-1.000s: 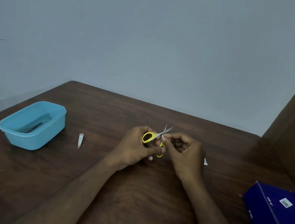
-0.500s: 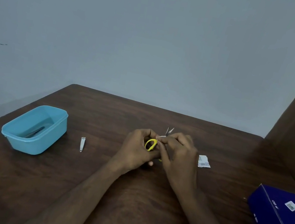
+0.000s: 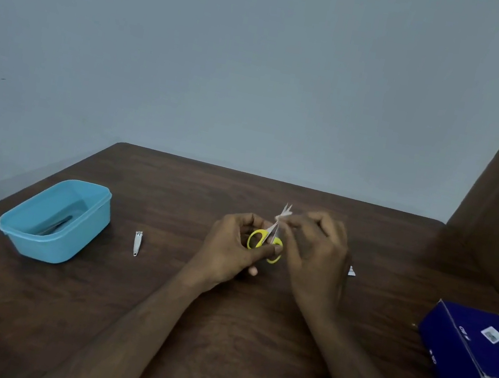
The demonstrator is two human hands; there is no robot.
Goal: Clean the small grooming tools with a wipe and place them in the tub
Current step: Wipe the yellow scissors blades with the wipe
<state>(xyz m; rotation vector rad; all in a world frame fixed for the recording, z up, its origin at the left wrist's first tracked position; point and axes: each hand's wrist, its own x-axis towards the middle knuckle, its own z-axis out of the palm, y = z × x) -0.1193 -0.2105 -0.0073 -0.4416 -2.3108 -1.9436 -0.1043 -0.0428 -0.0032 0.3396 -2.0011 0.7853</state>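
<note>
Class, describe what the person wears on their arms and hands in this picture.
Nothing shows: the left hand and right hand are bare, with no gloves. Both forearms are uncovered down to the picture's lower edge, no sleeves in view. No ring, watch or bracelet can be made out.

The scissors [image 3: 265, 241] are showing yellow loops and silver blades. The tub [image 3: 55, 221] is looking light blue, the clipper [image 3: 137, 243] silver, the box [image 3: 475, 355] navy with a white end, the counter [image 3: 216, 333] dark brown woodgrain.
</note>
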